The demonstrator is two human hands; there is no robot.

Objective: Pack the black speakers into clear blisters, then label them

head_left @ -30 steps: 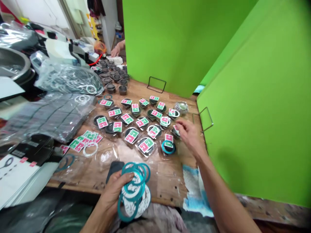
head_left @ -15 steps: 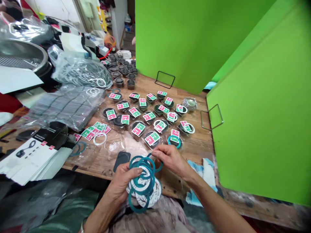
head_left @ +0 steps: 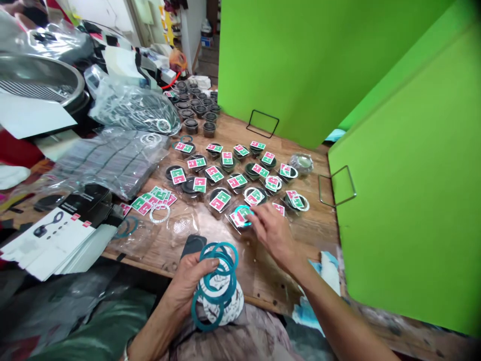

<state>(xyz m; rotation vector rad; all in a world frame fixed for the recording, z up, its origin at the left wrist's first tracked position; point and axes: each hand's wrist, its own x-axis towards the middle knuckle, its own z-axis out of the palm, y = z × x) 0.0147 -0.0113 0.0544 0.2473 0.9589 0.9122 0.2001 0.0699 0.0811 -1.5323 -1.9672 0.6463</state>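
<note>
Head view: teal and white rings (head_left: 220,286) are clutched at six o'clock by the curled fingers (head_left: 210,261) of the left hand (head_left: 186,281); a teal ring (head_left: 242,206) on a clear packet (head_left: 229,223) is met by the fingertips (head_left: 256,214) of the right hand (head_left: 276,235), at five o'clock, any pinch unclear.

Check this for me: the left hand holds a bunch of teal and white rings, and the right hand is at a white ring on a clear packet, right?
The ring at the right hand is teal, not white, as the head view shows. The left hand with its bunch of teal and white rings and the clear packet stand as you said.
</note>
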